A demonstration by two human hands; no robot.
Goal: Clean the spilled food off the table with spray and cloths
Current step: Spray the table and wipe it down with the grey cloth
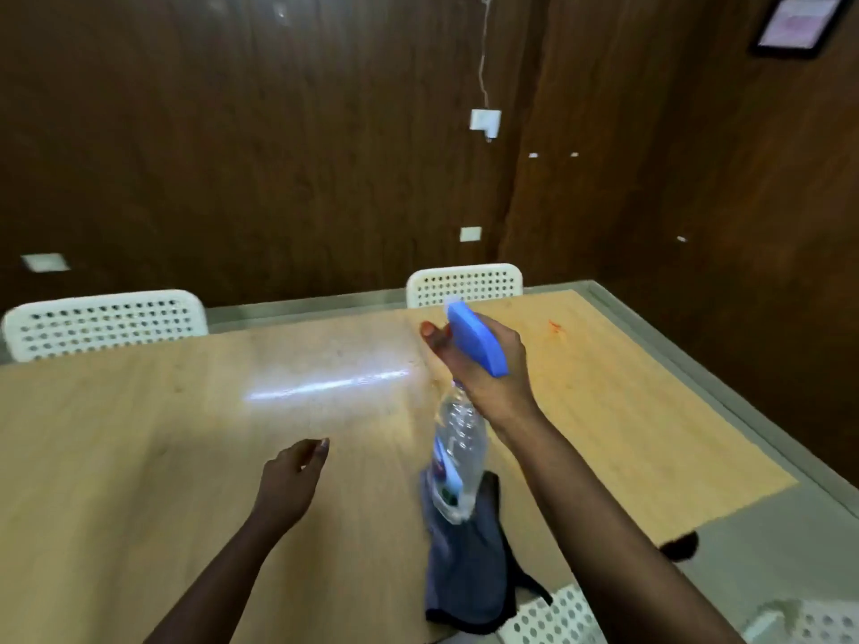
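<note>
The right hand [483,364] is gripping the blue trigger head of a clear spray bottle [458,450], which is hanging upright above the tabletop [186,457]. The left hand [293,476] is hovering loosely curled, holding nothing. The orange food smear [555,326] is lying beyond-right of the right hand, the nearer one; a dark blue cloth [469,564] is lying beneath the bottle.

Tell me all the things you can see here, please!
table: one, light wood, fills the middle.
spray bottle: one, clear with blue head, lifted above the table.
cloth: one, blue-grey, near table edge under the bottle.
red smear: one, far right of table.
chairs: two white perforated behind the table; similar white pieces at the near edge.
picture frame: one, dark, top right wall.
hands: left hand bare, holds nothing; right hand grips the bottle.
</note>
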